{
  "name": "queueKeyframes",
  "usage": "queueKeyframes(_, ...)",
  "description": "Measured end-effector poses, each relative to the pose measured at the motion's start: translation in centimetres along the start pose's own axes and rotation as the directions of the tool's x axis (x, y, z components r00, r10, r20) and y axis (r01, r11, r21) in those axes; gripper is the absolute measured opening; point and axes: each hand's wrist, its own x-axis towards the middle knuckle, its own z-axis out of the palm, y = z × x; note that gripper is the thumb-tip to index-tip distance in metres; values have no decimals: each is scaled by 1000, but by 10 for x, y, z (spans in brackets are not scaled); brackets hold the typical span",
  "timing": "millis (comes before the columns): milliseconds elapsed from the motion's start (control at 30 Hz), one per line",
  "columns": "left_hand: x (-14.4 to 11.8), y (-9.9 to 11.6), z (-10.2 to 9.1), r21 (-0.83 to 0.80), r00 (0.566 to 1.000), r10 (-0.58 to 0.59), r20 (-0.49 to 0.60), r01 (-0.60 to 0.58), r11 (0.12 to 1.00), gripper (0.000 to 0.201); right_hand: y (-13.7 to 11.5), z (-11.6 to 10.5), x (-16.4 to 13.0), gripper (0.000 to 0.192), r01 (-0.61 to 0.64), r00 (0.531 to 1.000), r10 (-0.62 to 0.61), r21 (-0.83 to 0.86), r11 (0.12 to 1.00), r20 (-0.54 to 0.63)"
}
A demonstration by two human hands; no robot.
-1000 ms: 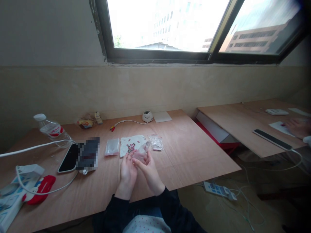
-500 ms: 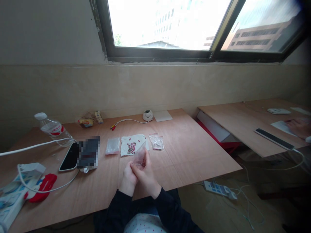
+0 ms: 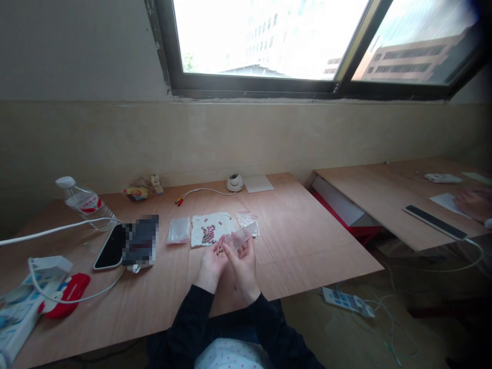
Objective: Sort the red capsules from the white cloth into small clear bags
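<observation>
Head view: your right hand (image 3: 246, 261) pinches a small clear bag (image 3: 239, 239) above the desk (image 3: 307, 241), just in front of the white cloth (image 3: 211, 228) strewn with red beads (image 3: 208, 234). Your left hand (image 3: 212, 260) is cupped, fingers curled at the bag's mouth; a few small pieces seem to lie in it, too small to confirm. Judged step: loading the bag. Next move needs the mouth held open and level, fingertips directly over it.

A blurry block (image 3: 141, 240) hides part of the phone (image 3: 110, 247). The little red bits (image 3: 209, 233) on the white cloth (image 3: 212, 229) are too tiny to tell. Another person's hand (image 3: 475, 203) is cut off by the edge.
</observation>
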Motion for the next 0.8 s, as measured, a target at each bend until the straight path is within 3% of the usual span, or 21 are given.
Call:
queueKeyframes(267, 15, 1, 10, -82, 988, 80, -133, -91, 992, 34, -6, -14, 8, 72, -19, 998, 16, -51, 999, -62)
queueKeyframes(800, -2, 5, 18, -78, 986, 75, -150, -87, 993, 34, -2, -19, 12, 61, -14, 999, 11, -73, 997, -45)
